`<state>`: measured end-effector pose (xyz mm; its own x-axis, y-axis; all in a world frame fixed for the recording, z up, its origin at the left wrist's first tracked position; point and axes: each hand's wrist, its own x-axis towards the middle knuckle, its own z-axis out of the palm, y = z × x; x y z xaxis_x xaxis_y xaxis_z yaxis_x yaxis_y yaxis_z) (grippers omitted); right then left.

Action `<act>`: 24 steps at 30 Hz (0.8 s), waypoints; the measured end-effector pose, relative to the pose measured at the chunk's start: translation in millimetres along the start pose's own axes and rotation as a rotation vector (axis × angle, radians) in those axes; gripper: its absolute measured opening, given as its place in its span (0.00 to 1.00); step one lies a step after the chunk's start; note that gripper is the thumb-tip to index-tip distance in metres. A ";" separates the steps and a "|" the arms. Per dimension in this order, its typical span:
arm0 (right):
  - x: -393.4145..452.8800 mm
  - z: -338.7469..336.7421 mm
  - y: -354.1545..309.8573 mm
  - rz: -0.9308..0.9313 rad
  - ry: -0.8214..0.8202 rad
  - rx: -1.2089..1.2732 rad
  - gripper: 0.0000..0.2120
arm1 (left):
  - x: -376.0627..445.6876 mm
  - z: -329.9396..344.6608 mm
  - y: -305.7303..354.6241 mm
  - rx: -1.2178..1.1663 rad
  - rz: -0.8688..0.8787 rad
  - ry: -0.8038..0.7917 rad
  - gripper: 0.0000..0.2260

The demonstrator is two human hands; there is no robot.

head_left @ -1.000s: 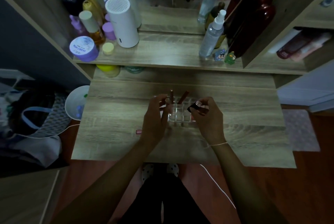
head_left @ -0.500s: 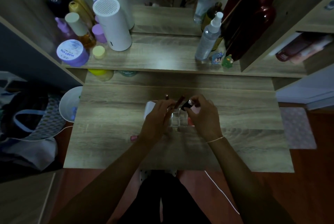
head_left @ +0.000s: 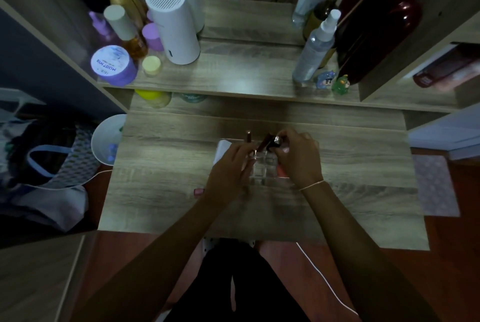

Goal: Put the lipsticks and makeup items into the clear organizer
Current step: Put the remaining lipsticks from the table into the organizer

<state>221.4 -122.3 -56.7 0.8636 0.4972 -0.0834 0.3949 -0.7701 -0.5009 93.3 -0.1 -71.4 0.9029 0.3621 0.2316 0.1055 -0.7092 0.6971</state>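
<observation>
- Nearest: dark trousers [head_left: 239,285] btwn both forearms; red-brown floor [head_left: 441,256] under; thin white cord [head_left: 322,277] runs across floor by R arm.
- Wood-grain desk [head_left: 161,207], dim light, brighter patch mid-top.
- Pink item [head_left: 198,191] lies flat on desk, just left of L wrist, apart from it.
- L hand [head_left: 228,168] rests on left side of organizer [head_left: 261,169], fingers curled at its edge; whether it grips anything, cannot tell.
- Organizer: clear, gridded, mid-desk btwn the hands, mostly hidden by them.
- R hand [head_left: 298,158] w/ thin band at wrist, pinching a dark tube w/ shiny end [head_left: 274,142] over organizer's far-right part; tube tilted, which cell cannot tell.
- 2 lipsticks already in far cells: one upright [head_left: 248,137], one leaning right [head_left: 265,140], just left of the held tube.
- White flat thing [head_left: 220,149] behind L hand, touching organizer's left side or just beside, unclear.
- Left of desk: white bin [head_left: 104,140], bags [head_left: 41,160] on floor. Right: pinkish mat [head_left: 433,184].
- Far: raised shelf [head_left: 233,75] w/ purple jar [head_left: 113,64], white cylinder [head_left: 172,23], bottles; spray bottle [head_left: 315,49] + 2 small figurines [head_left: 333,81] on right.
- Mirror [head_left: 249,5] at back.
</observation>
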 end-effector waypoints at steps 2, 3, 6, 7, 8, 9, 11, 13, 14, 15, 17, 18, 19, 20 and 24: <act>-1.1 -0.7 0.6 -0.020 -0.008 -0.045 0.11 | -2.3 -1.8 -1.9 -0.001 -0.022 -0.001 0.11; -1.4 -1.2 0.8 -0.029 -0.005 -0.048 0.11 | -3.6 -3.4 -3.2 -0.002 -0.041 -0.008 0.11; -0.4 -2.4 -0.5 -0.062 0.009 -0.041 0.13 | -12.5 -10.8 -7.3 -0.007 -0.090 -0.010 0.11; 0.4 -2.6 -0.3 -0.073 0.008 -0.050 0.13 | -17.5 -13.1 -8.7 -0.014 -0.097 -0.011 0.12; 1.3 -2.5 0.3 -0.081 0.003 -0.066 0.14 | -22.6 -15.5 -9.8 -0.022 -0.105 -0.014 0.13; 2.4 -2.0 1.2 -0.082 -0.011 -0.087 0.14 | -27.0 -18.4 -10.4 -0.029 -0.116 -0.016 0.13; 4.1 -0.1 3.4 -0.073 -0.058 -0.147 0.16 | -33.1 -23.8 -12.2 -0.055 -0.133 -0.010 0.14; 5.1 2.8 4.9 -0.072 -0.085 -0.210 0.15 | -38.1 -27.7 -15.9 -0.076 -0.134 -0.002 0.14; 5.4 4.3 5.1 -0.076 -0.085 -0.239 0.13 | -40.7 -28.8 -18.3 -0.075 -0.132 -0.001 0.14; 5.5 5.6 5.1 -0.082 -0.083 -0.260 0.12 | -43.4 -29.7 -20.5 -0.075 -0.136 0.002 0.15; 5.0 7.0 5.1 -0.096 -0.077 -0.279 0.10 | -47.6 -31.3 -24.1 -0.072 -0.157 0.013 0.16; 2.9 8.3 3.9 -0.107 -0.072 -0.282 0.10 | -51.5 -34.0 -26.6 -0.052 -0.160 0.024 0.16; 1.6 8.8 3.6 -0.112 -0.068 -0.281 0.09 | -54.6 -35.8 -29.7 -0.019 -0.161 0.034 0.16; 1.5 8.5 4.2 -0.107 -0.067 -0.274 0.09 | -56.6 -35.5 -33.1 0.013 -0.162 0.038 0.17; -2.4 3.6 4.9 -0.085 -0.071 -0.255 0.15 | -66.0 -37.4 -42.1 0.063 -0.169 0.063 0.15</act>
<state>220.1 -125.8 -62.1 0.8032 0.5846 -0.1151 0.5394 -0.7955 -0.2760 13.6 28.5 -90.6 0.8424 0.5151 0.1584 0.2812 -0.6708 0.6863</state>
